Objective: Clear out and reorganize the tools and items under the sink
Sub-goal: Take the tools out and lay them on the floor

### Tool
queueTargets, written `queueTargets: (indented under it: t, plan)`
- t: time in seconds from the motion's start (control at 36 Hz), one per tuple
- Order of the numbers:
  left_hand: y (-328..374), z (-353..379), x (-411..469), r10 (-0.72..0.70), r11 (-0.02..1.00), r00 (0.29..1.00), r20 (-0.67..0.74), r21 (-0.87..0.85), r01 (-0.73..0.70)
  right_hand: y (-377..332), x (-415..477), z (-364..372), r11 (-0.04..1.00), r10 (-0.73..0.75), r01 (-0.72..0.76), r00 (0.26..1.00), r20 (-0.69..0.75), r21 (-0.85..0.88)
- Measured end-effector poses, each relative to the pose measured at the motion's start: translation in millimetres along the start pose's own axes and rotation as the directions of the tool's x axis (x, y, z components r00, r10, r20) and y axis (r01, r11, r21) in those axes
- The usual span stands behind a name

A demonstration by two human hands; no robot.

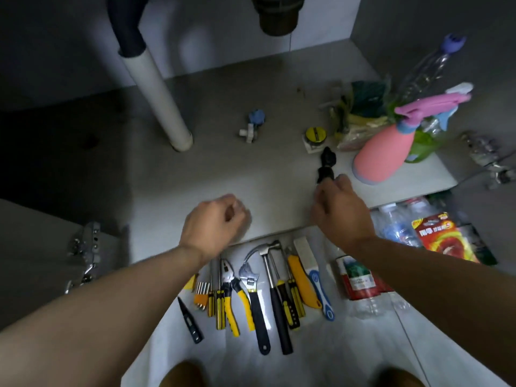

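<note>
Am reaching right hand [342, 212] toward black lumpy object [326, 164] on cabinet floor beside pink spray bottle [382, 153]; fingertips touching near end, grip unclear (probably light, knobbly). Left hand [216, 223] hovering, loosely curled, holding nothing.

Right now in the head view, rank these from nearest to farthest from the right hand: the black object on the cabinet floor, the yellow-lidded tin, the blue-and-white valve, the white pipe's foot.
From the right hand:
1. Black object, at its fingertips.
2. Yellow-lidded tin, just behind that.
3. Blue-and-white valve, further back and to the left.
4. White pipe's foot, farthest left.
</note>
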State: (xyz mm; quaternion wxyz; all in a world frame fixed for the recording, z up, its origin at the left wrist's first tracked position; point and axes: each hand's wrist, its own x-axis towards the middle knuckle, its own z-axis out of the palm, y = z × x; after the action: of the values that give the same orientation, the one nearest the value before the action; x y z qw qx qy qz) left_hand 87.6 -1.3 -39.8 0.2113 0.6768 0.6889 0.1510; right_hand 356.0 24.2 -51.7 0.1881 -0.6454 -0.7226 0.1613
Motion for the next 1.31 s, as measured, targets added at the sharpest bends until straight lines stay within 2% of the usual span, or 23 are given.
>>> queueTargets:
  t: [0.08, 0.14, 0.19, 0.25, 0.39, 0.44, 0.53, 0.67, 0.75, 0.81, 0.86, 0.92, 0.97, 1.0, 1.06, 1.11, 1.19, 1.31]
  plan:
    - [18.1, -1.1, 47.1, 0.041, 0.998, 0.999, -0.017, -0.037, -0.042, 7.5, 22.1, -2.3, 0.997, 0.072, -0.072, 0.997, -0.027, 0.0]
    - [26.0, -1.0, 79.5, 0.08, 0.996, 0.997, 0.009, 0.043, -0.08, 11.0, 33.4, -0.7, 0.991, 0.132, -0.133, 0.991, 0.015, 0.02]
    - [35.0, -1.0, 107.1, 0.058, 0.988, 0.997, 0.053, 0.141, -0.065, 14.1, 42.5, 2.8, 0.987, 0.162, -0.163, 0.984, 0.071, 0.008]
    - [42.9, 1.6, 131.2, 0.012, 0.979, 0.996, 0.094, 0.204, -0.031, 17.5, 49.1, 5.7, 0.992, 0.123, -0.118, 0.988, 0.095, -0.053]
    - [57.7, 11.2, 175.0, -0.023, 0.949, 0.983, 0.18, 0.314, -0.035, 25.0, 52.8, 6.6, 0.998, 0.026, -0.023, 0.999, 0.045, -0.058]
    - [58.4, 13.8, 179.0, -0.046, 0.943, 0.984, 0.174, 0.333, -0.015, 27.5, 49.0, 4.9, 0.998, -0.015, 0.018, 0.999, 0.041, -0.064]
    - [50.3, 14.2, 171.0, -0.044, 0.948, 0.993, 0.11, 0.318, 0.006, 29.0, 39.3, 3.6, 0.996, -0.087, 0.088, 0.996, 0.037, -0.023]
    - [30.7, 10.3, 130.3, 0.049, 0.952, 0.993, 0.104, 0.297, -0.078, 27.4, 19.6, 6.1, 0.987, -0.152, 0.149, 0.987, 0.047, 0.051]
    - [20.4, -0.8, 90.4, 0.127, 0.975, 0.987, 0.098, 0.173, -0.142, 24.5, 3.8, 6.9, 0.978, -0.205, 0.2, 0.975, 0.09, 0.056]
    - [12.4, -7.5, 60.3, 0.153, 0.986, 0.98, 0.127, 0.052, -0.16, 19.1, -8.5, 4.3, 0.958, -0.285, 0.285, 0.951, 0.12, 0.021]
    - [2.5, -9.9, 29.9, 0.174, 0.983, 0.973, 0.152, 0.026, -0.18, 10.2, -20.8, -0.4, 0.943, -0.332, 0.331, 0.929, 0.166, 0.032]
    - [-6.7, -8.2, 2.0, 0.176, 0.984, 0.977, 0.123, 0.021, -0.18, -0.9, -33.2, -4.3, 0.947, -0.322, 0.309, 0.92, 0.223, 0.089]
    - [-11.9, -5.8, -23.6, 0.15, 0.989, 0.986, 0.077, -0.006, -0.15, -11.4, -45.2, -5.9, 0.954, -0.293, 0.249, 0.888, 0.353, 0.165]
    - [-13.9, -5.1, -36.5, 0.126, 0.992, 0.99, 0.059, -0.026, -0.125, -16.1, -50.8, -5.3, 0.958, -0.281, 0.22, 0.847, 0.45, 0.184]
    - [-19.7, -4.1, -62.5, 0.071, 0.995, 0.996, 0.048, -0.072, -0.067, -23.5, -59.6, -0.5, 0.968, -0.25, 0.194, 0.747, 0.616, 0.157]
    - [-29.3, -2.5, -88.4, 0.017, 0.996, 0.998, 0.06, -0.093, -0.011, -29.8, -66.1, 7.1, 0.982, -0.186, 0.159, 0.694, 0.695, 0.105]
    - [-51.0, 2.8, -119.1, -0.14, 0.979, 0.987, 0.078, -0.139, 0.15, -42.7, -72.7, 24.7, 0.995, -0.097, 0.054, 0.702, 0.706, 0.082]
    - [-84.5, 14.0, -140.5, -0.416, 0.882, 0.907, 0.062, -0.218, 0.419, -64.2, -83.4, 57.7, 1.0, 0.009, -0.018, 0.713, 0.701, 0.005]
